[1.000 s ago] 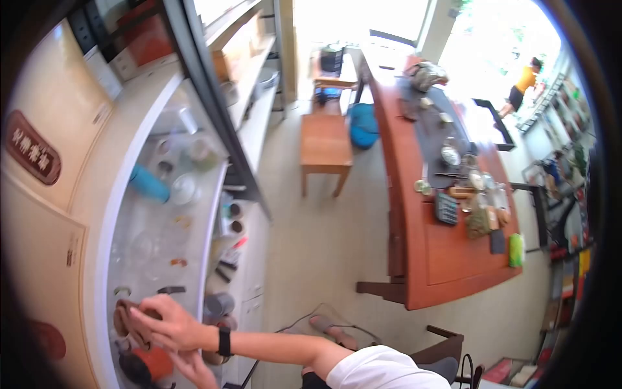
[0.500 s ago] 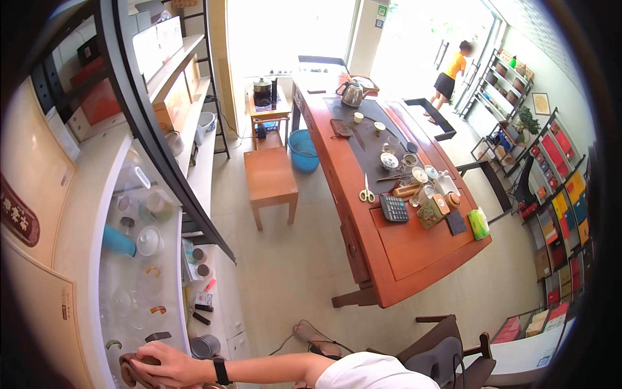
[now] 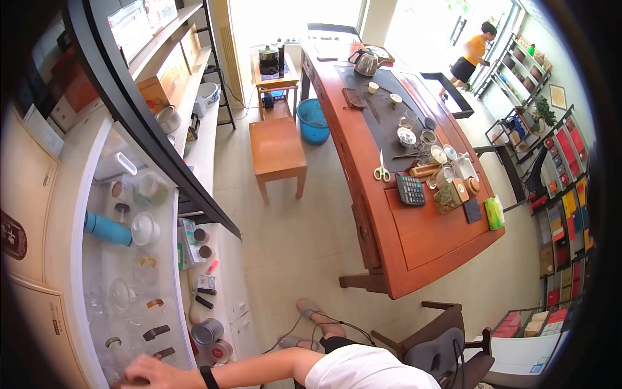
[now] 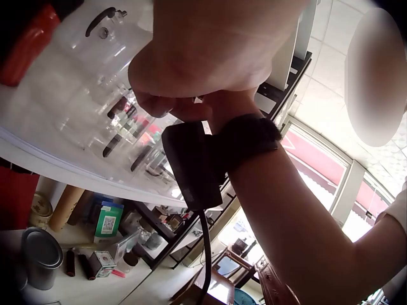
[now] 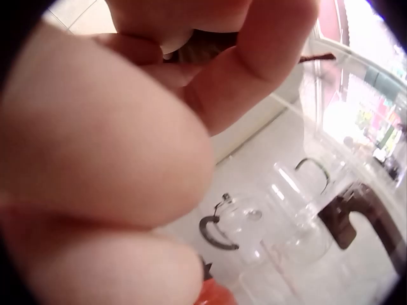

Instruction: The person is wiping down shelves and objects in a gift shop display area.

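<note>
At the lower left of the head view my right hand [image 3: 155,373], with a black strap at its wrist, is over the white shelf. Its fingers are curled at a brown folded cloth, mostly cut off by the frame; in the right wrist view a dark brown patch [image 5: 206,47] shows between fingers. The heel of my left hand [image 4: 216,44] fills the top of the left wrist view, close to the right wrist; its fingertips are hidden. Glass teapots [image 5: 248,222] with brown handles stand on the shelf beside the hands. An orange-red object [image 4: 28,47] lies nearby.
A blue bottle [image 3: 107,228] and a white lidded bowl [image 3: 145,229] stand farther along the shelf. Cans [image 3: 207,331] sit on the lower cabinet. A wooden table [image 3: 440,253] with tea things, a chair [image 3: 440,343] and a stool [image 3: 277,148] stand to the right.
The head view has swung, and the right hand with the brown cloth has sunk toward the bottom edge. The left hand, seen earliest below the right, is out of the head view now.
</note>
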Available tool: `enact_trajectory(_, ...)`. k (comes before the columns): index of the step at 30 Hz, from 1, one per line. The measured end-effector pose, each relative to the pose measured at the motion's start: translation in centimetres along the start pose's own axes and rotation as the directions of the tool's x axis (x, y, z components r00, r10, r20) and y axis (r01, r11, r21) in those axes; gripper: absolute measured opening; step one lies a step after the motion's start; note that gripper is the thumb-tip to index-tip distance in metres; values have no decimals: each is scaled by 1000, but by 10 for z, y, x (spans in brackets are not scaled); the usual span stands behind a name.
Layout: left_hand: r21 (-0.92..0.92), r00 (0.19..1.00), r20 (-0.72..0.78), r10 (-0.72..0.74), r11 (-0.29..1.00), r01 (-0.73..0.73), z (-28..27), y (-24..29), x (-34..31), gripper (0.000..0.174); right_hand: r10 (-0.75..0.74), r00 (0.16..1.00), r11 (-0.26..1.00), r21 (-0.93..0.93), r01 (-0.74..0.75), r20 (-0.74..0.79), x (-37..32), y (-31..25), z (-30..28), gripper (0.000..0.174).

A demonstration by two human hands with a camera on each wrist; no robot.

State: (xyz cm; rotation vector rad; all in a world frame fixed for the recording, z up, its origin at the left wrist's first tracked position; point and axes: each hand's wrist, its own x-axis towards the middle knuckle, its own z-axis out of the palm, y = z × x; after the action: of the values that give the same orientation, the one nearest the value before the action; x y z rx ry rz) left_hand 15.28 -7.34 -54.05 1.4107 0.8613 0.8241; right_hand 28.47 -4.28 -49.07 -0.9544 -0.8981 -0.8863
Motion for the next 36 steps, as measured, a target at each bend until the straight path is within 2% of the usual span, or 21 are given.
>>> enact_trajectory(2,-31,1000,17,-12,999,13,-3,-10,-3,66,-153,988,988,9,153,26,6,5,-7,28)
enact_trajectory(4,-6,999,48,23,1000,-23,-4,-17,-5,66,-93,967,991,120,66,239,10,13,-31,30)
enact_trajectory(7,20,994,84,76,997,-78,-8,-26,-7,64,253,877,919,184,-350,408,-5,31,-35,57)
enact_trajectory(10,46,984,118,131,989,-137,-15,-28,-4,63,455,860,865,114,-489,231,8,61,-37,59)
enact_trajectory(12,63,974,150,171,981,-182,-18,-26,3,63,545,812,803,150,-577,208,14,67,-35,60)
enact_trajectory(13,56,973,161,166,983,-177,-35,-45,19,63,588,785,769,166,-617,193,17,69,-34,60)
enact_trajectory(14,62,969,181,170,981,-183,-41,-64,30,62,606,778,764,150,-627,164,11,61,-24,62)
enact_trajectory(17,169,968,171,186,962,-214,-64,-101,29,62,435,849,866,118,-486,299,4,24,-20,62)
enact_trajectory(18,237,978,80,192,950,-206,-68,-88,15,55,331,913,912,166,-374,240,11,10,-17,57)
enact_trajectory(20,274,988,49,146,949,-154,-63,-67,2,52,221,916,926,223,-305,334,18,2,-26,47)
enact_trajectory(21,291,992,34,123,948,-127,-56,-53,-5,51,246,929,922,230,-312,275,24,4,-29,38)
enact_trajectory(22,268,998,56,23,963,-38,-38,-33,-9,51,276,928,934,158,-320,250,9,18,-31,40)
enact_trajectory(23,211,994,103,-28,978,6,-13,-13,-9,68,305,926,940,85,-330,223,-6,32,-34,43)
enact_trajectory(24,241,984,175,-36,970,-8,-15,-10,-5,78,334,922,939,13,-343,197,-22,48,-37,45)
enact_trajectory(25,207,981,187,-53,978,13,-14,-11,-1,78,463,862,883,-30,-468,207,-41,60,-46,44)
enact_trajectory(27,237,977,205,-66,971,16,-14,-1,-3,79,714,694,700,-43,-713,94,-78,69,-60,38)
enact_trajectory(29,257,971,231,-53,966,-8,-14,2,-2,78,853,522,522,-42,-852,2,-94,61,-64,39)
enact_trajectory(30,263,968,244,-53,965,-14,-16,2,-3,78,860,511,509,-59,-859,-15,-102,49,-58,40)
enact_trajectory(32,254,966,252,-63,967,-4,-16,2,-4,78,867,495,488,-108,-866,-52,-121,19,-46,43)
enact_trajectory(33,251,963,261,-70,968,3,-17,2,-3,78,827,562,552,-149,-820,-32,-135,4,-37,50)
enact_trajectory(36,225,955,285,-82,974,16,-20,5,-3,80,733,671,680,-154,-717,115,-124,-16,-45,55)
